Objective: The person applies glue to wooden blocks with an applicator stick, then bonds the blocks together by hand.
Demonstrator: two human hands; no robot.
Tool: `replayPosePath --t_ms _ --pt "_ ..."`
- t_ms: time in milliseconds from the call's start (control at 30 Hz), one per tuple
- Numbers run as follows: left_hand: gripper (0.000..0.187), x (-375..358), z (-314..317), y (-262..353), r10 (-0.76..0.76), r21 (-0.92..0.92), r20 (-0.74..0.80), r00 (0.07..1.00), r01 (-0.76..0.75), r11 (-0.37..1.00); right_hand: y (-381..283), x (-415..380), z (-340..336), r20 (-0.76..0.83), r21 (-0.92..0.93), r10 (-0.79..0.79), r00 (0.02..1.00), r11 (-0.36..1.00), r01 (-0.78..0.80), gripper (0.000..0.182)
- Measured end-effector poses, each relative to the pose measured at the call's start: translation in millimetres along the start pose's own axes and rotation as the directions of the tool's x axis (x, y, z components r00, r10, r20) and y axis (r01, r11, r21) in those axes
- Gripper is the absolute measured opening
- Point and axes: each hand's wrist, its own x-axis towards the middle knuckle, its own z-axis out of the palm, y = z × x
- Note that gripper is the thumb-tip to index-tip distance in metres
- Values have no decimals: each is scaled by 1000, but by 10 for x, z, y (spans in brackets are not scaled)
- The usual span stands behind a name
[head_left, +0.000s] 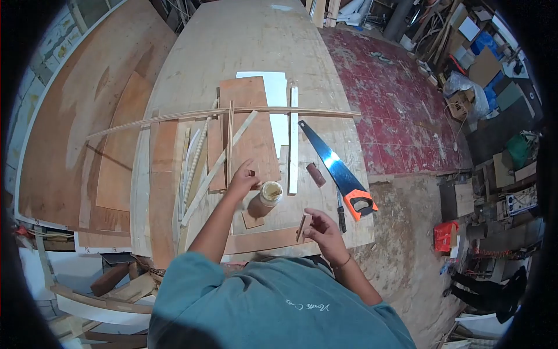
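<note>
Near the table's front edge, my right hand [325, 232] is closed on a small thin wooden piece [303, 227], held upright between thumb and fingers. My left hand [244, 180] is beside an open round jar [271, 193] with pale contents, its index finger stretched out over the wooden boards. Whether the fingers touch the jar is unclear. A small square wooden piece [252, 219] lies below the jar. Behind the left hand is a reddish-brown board [250, 116], with thin strips across it.
A handsaw with an orange handle [339, 168] lies on the right of the table [232, 35]. Near it are a brown roll [315, 174], a dark-handled tool [341, 218] and a pale strip [293, 145]. Large plywood sheets [64, 145] lean at left.
</note>
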Motion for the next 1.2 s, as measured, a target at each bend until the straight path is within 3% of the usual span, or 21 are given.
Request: replayPosePath --t_ms 100,133,167,267,300,433,600,833,1200 --pt "53 -910 225 620 41 -156 87 995 -27 987 -231 117 218 25 -19 -53 998 998 53 48" --pt "49 -1147 283 739 140 -183 138 981 -114 976 -307 166 318 60 -56 -80 995 995 83 46" --pt "46 -1329 318 831 247 -210 181 952 -208 955 -352 229 423 129 24 -59 990 998 56 43" --pt "43 -1688 404 976 372 -239 202 906 -322 916 -464 343 689 283 75 -50 958 997 30 43" --pt "41 -1787 450 1093 336 -269 156 929 -288 919 -477 360 737 310 18 -99 946 995 98 44" --pt "39 -1954 460 1189 372 -237 67 926 -347 907 -512 363 835 386 41 -109 916 994 101 45" --pt "37 -1942 508 1197 386 -195 26 922 -374 907 -470 374 782 370 15 -94 924 995 95 45" --pt "37 -1852 542 1271 247 -124 101 964 -234 964 -496 362 700 304 -48 -91 948 993 111 47" --pt "37 -1830 627 1287 275 -124 136 952 -259 958 -528 312 625 297 -11 -139 945 989 149 44"
